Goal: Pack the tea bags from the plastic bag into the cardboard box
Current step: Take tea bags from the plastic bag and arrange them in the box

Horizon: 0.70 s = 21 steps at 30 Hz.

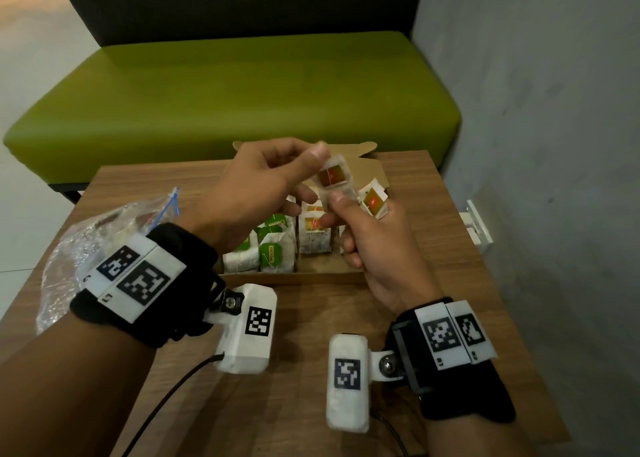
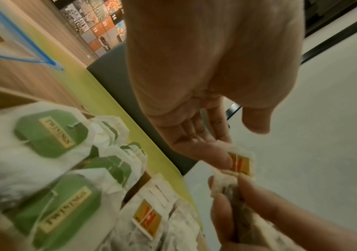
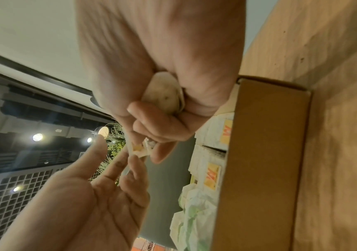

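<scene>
While hands (image 1: 266, 176) pinch it, tea bag (image 1: 333, 177) shows red-yellow tag.

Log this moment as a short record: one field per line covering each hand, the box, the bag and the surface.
left hand: pinches the top of a yellow-tagged tea bag
right hand: grips the same tea bag from below, more bags bunched in its fingers
cardboard box: open, green-tagged tea bags left, yellow-tagged ones right
plastic bag: left of the box, on the table
table: wood-grain
</scene>
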Each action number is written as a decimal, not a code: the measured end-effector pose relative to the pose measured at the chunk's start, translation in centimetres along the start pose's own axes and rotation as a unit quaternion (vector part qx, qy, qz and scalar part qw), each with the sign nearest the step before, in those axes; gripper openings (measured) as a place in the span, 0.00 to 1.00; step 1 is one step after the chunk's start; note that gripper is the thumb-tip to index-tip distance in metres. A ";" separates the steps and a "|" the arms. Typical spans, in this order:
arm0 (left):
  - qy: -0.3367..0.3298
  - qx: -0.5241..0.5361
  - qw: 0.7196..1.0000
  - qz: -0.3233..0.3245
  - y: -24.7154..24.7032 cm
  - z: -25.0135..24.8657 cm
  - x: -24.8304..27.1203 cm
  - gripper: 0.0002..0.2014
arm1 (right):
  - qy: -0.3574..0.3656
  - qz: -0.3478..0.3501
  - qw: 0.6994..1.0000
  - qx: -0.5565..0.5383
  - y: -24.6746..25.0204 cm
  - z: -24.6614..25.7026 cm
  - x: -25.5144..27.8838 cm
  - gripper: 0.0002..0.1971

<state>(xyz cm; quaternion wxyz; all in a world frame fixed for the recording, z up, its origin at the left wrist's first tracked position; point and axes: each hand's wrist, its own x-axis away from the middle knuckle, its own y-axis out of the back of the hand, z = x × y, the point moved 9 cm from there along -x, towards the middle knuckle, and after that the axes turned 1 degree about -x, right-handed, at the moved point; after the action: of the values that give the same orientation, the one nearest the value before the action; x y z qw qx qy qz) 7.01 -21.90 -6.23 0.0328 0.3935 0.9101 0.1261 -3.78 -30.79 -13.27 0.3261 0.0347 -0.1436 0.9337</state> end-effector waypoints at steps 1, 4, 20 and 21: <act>-0.016 -0.030 0.999 0.005 0.0 -0.1 0.1 0.10 | -0.004 0.004 1.000 -0.002 0.0 0.0 0.0 0.09; -0.040 -0.090 0.995 -0.003 0.2 -0.1 0.0 0.04 | -0.011 0.010 1.000 0.010 -0.1 -0.2 0.0 0.07; -0.061 -0.133 0.989 -0.017 0.7 -0.1 -0.7 0.02 | 0.045 -0.058 0.994 0.080 1.2 0.5 -0.2 0.06; -0.059 -0.147 0.987 -0.013 0.8 0.2 -0.7 0.02 | 0.039 -0.072 0.994 0.069 1.6 0.6 -0.2 0.08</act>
<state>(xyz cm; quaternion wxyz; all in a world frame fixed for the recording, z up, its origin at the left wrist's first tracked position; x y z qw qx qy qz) 8.06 -21.85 -6.24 0.1454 0.3790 0.8831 0.2352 -4.62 -32.23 -13.16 0.3948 0.0311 -0.0628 0.9161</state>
